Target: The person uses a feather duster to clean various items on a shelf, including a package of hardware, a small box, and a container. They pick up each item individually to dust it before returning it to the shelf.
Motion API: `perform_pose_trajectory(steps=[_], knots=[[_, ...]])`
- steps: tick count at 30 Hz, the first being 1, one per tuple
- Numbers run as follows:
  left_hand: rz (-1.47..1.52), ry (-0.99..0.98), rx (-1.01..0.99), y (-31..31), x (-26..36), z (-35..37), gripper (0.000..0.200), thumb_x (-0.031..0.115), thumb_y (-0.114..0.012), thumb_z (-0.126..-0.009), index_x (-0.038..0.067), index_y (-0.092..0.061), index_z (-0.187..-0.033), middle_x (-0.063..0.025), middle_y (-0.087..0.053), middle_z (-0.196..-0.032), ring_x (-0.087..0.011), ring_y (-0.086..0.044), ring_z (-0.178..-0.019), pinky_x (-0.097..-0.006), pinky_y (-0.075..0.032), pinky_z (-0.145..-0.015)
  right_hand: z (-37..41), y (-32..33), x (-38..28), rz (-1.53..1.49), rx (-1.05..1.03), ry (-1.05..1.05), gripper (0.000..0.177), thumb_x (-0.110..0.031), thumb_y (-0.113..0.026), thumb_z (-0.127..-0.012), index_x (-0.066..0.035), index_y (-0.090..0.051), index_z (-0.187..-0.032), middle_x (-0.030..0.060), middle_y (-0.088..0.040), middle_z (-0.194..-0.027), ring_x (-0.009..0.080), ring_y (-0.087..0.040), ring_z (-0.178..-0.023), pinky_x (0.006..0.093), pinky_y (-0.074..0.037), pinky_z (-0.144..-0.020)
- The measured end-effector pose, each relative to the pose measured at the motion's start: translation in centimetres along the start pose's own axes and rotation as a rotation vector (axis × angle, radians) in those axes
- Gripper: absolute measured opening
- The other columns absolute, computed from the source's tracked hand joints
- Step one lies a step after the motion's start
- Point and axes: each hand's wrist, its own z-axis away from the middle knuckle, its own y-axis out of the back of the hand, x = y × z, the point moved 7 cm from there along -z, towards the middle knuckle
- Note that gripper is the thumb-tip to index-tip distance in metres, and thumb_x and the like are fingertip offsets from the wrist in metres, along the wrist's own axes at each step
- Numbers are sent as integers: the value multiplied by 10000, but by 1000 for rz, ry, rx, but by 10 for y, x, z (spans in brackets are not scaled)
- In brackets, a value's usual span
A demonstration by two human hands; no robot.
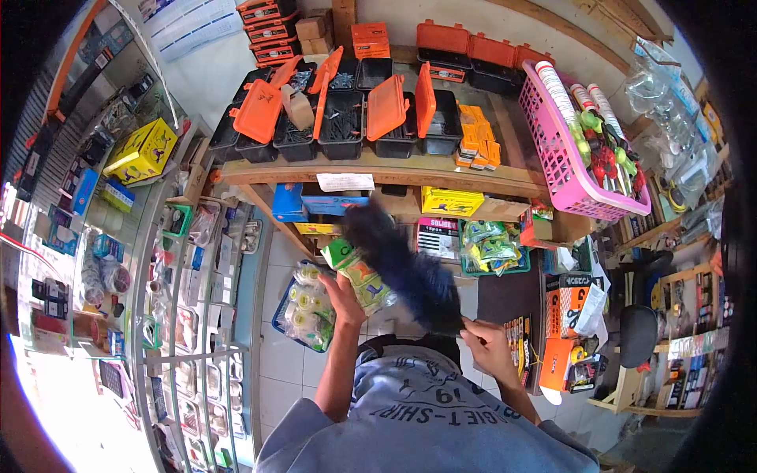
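My right hand [489, 345] is closed round the thin handle of a dark feather duster [414, 280]. The duster's bushy head slants up and left in front of me, blurred by motion. Against my left hand [344, 301] rests a green-and-yellow plastic packet [364, 285], held upright, its upper right side partly hidden behind the duster. Just left of that hand, a blue basket [282, 322] holds clear bags of white and green items.
A wooden shelf [505, 175] ahead carries black boxes with orange lids [259, 109] and a pink basket [552, 146] of tubes at right. Below stands a green basket [516, 264] of packets. A glass display case [244, 339] runs along the left.
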Motion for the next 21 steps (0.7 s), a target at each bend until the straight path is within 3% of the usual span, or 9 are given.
perform_pose_trajectory(steps=[2,4,8,10,12,15,18,19,21], knots=[[-29,2,-60,-12,3,3,881,771,-279,-856,80,-405,-1388,-86,-535,-1243,-264,-499,-1118,-400,-384,-998,-3,-1,-2,16,-58,71,291,-21,-636,-835,-13,-651,-1125,72,-506,-646,121,-445,-554,268,-362,-508],[-83,-80,248,-4,10,7,944,806,-205,-834,70,-400,-1391,-100,-549,-1244,-274,-500,-1141,-409,-405,-978,-3,-4,-7,30,-113,137,305,-43,-644,-843,-53,-654,-1147,66,-460,-625,116,-418,-539,265,-344,-490],[18,103,-2,-4,-1,12,842,727,-254,-894,63,-418,-1385,-67,-504,-1332,-243,-479,-1193,-380,-333,-1049,-7,4,4,34,-78,54,306,-52,-640,-848,-67,-655,-1153,66,-473,-631,119,-425,-535,265,-352,-495],[-193,-101,313,-3,15,19,890,751,-207,-881,45,-420,-1378,-69,-526,-1298,-243,-498,-1162,-368,-369,-1012,-9,1,4,26,-152,73,306,-53,-639,-849,-70,-656,-1154,65,-474,-633,118,-420,-534,266,-350,-494],[-131,-105,242,13,8,10,892,756,-206,-877,48,-422,-1376,-66,-543,-1268,-224,-503,-1151,-356,-381,-999,-15,4,0,72,-154,72,300,-55,-646,-845,-56,-655,-1146,64,-475,-632,115,-421,-535,267,-356,-495],[-55,142,-86,25,-16,13,807,693,-342,-899,39,-433,-1363,-64,-564,-1234,-212,-534,-1121,-363,-414,-987,-25,9,5,53,-155,84,275,-56,-649,-841,-33,-660,-1116,91,-518,-645,148,-456,-526,278,-376,-502],[-270,265,-8,97,-57,21,785,669,-420,-890,16,-481,-1321,-82,-584,-1204,-225,-550,-1101,-369,-431,-964,-35,8,3,39,-269,117,242,-59,-646,-842,-8,-667,-1078,123,-577,-681,181,-495,-528,293,-403,-512],[-643,376,-62,113,-58,26,734,540,-670,-807,-19,-530,-1262,-109,-598,-1189,-233,-551,-1103,-364,-427,-960,-40,7,-3,77,-317,127,244,-66,-647,-844,-13,-666,-1081,127,-588,-693,185,-516,-539,296,-412,-518],[-479,419,-355,67,-50,39,745,448,-760,-717,-33,-540,-1242,-119,-598,-1194,-243,-552,-1104,-362,-423,-964,-48,4,-10,93,-378,60,230,-102,-650,-851,-32,-672,-1069,140,-605,-718,216,-553,-562,316,-429,-537]])
